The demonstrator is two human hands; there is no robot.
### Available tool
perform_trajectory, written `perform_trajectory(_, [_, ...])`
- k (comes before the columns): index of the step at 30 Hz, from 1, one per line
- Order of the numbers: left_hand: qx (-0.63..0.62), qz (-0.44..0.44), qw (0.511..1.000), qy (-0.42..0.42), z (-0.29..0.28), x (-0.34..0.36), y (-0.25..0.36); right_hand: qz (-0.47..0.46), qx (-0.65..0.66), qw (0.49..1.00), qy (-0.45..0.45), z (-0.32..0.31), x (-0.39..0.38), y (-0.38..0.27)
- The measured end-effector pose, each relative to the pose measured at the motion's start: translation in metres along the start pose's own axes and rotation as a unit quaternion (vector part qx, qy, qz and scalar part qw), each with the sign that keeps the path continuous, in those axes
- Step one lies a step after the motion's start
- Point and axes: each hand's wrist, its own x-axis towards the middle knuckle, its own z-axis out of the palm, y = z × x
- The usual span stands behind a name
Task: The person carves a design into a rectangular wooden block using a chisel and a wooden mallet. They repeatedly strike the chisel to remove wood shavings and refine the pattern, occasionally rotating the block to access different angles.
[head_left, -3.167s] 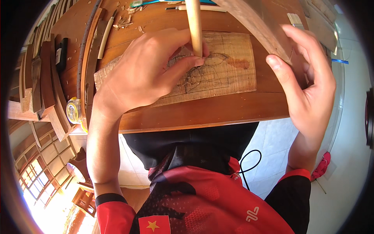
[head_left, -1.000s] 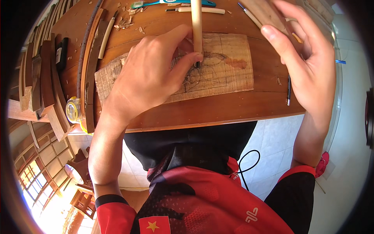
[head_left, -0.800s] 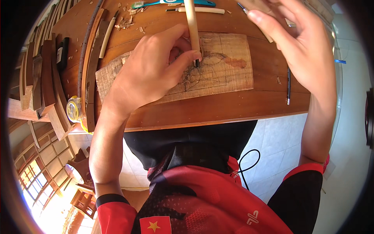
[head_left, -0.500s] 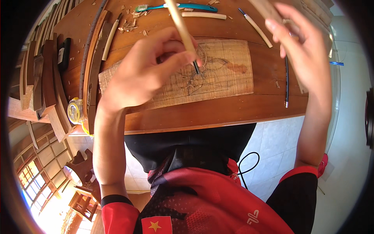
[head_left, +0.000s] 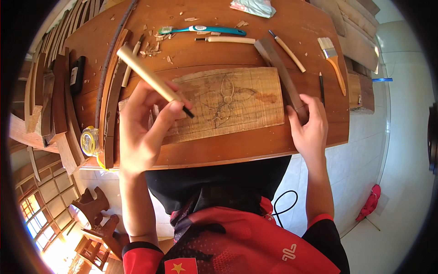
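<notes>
My left hand [head_left: 145,130] is closed around a carving chisel [head_left: 148,72], a pale round handle with a short dark tip pointing down to the right. That tip is over the left part of a flat wooden board [head_left: 260,112]; I cannot tell whether it touches. Flower and leaf outlines are marked on the board. Close to the board's right edge, my right hand [head_left: 312,132] grips the near end of a dark squared wooden stick [head_left: 279,66], which slants away to the upper left. The fingers partly hide the stick's near end.
Beyond the board lie a teal toothbrush [head_left: 214,30], more chisels [head_left: 232,40] [head_left: 292,55] and wood shavings. A paintbrush [head_left: 335,68] and a dark pencil [head_left: 321,89] lie at the right. Wooden strips [head_left: 108,118], a tape measure [head_left: 90,140] and a black object [head_left: 77,75] stand left.
My right hand has come down with the stick, from raised at the upper right to beside the board. My left hand has drawn back left, moving the chisel tip off the drawn flower and tilting its handle left.
</notes>
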Motion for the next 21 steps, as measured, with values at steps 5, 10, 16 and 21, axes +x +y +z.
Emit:
perform_trajectory(5, [-0.057,0.053,0.996,0.046,-0.006,-0.010,-0.022,-0.122,0.018,0.991,0.045,-0.011,0.016,-0.032])
perform_trajectory(10, [-0.050,0.056,0.996,0.052,-0.003,-0.013,-0.026,-0.214,0.017,0.974,-0.077,0.004,0.012,-0.097])
perform_trajectory(16, [-0.050,0.027,0.997,0.047,-0.003,-0.015,-0.023,-0.159,0.166,0.972,-0.047,0.017,0.008,-0.094])
perform_trajectory(21, [-0.054,0.042,0.997,0.034,-0.005,-0.015,-0.028,-0.176,0.130,0.971,-0.091,0.019,0.010,-0.096])
